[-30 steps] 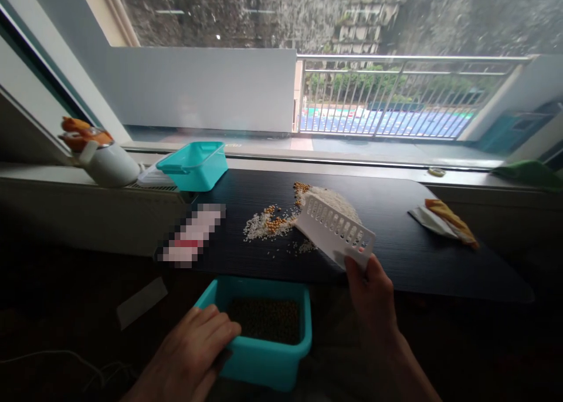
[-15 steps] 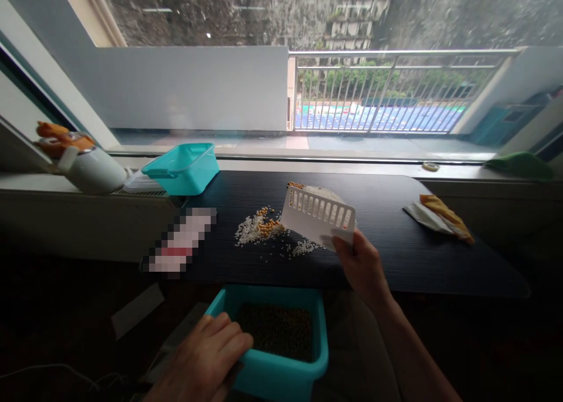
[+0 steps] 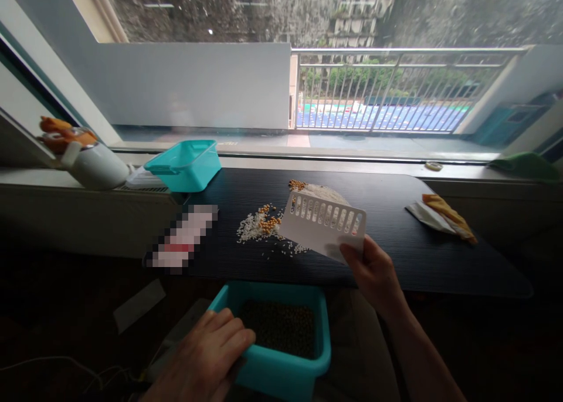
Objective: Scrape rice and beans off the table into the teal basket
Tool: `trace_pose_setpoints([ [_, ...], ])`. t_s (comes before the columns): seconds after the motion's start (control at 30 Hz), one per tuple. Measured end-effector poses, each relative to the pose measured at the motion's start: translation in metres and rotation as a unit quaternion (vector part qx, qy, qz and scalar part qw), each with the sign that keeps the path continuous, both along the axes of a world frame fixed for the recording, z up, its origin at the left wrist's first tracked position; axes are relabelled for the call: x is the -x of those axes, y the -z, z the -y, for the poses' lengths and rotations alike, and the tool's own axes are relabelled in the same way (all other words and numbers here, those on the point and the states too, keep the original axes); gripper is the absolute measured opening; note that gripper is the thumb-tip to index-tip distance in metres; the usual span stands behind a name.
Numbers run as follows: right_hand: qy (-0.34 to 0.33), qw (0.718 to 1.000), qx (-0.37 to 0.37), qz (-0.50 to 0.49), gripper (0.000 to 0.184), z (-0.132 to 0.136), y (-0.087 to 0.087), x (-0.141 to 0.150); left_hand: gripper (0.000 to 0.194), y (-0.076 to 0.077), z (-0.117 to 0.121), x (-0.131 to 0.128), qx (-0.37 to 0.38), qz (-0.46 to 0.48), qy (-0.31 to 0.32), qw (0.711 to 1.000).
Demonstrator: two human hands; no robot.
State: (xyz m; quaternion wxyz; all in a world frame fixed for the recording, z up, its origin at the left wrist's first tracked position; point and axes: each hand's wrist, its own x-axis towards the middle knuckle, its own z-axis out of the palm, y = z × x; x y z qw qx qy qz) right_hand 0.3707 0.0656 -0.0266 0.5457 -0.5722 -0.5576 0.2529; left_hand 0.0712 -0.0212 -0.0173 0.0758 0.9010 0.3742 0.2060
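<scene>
Head view: right hand (image 3: 373, 267) pinches white scraper (image 3: 319, 233) over rice (image 3: 248, 227) and yellow beans (image 3: 269, 223) on dark desk (image 3: 391, 220); contact unclear. Left hand (image 3: 215, 343) grips rim of 1 teal bin (image 3: 281, 374) near desk edge. Looks like grain scraping; next move probably calls for a level scraper. Bright window (image 3: 197, 17) behind.

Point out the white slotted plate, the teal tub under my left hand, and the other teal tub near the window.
White slotted plate (image 3: 314, 230): head view, on its solid part below the slots.
Near teal tub (image 3: 281, 375): head view, on its front wall.
Far teal tub (image 3: 197, 176): head view, on its outer wall.
</scene>
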Motion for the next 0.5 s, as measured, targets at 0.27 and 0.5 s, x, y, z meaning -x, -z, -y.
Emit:
trace_pose_setpoints([
  [0.27,0.001,0.999,0.026,-0.024,0.025,0.005,-0.005,0.001,0.04,0.001,-0.001,0.0,0.009,-0.002,-0.004,1.0],
  [0.5,-0.013,0.999,0.025,-0.015,0.027,0.012,-0.005,-0.001,0.036,0.0,-0.001,0.001,0.036,0.015,0.009,0.999],
])
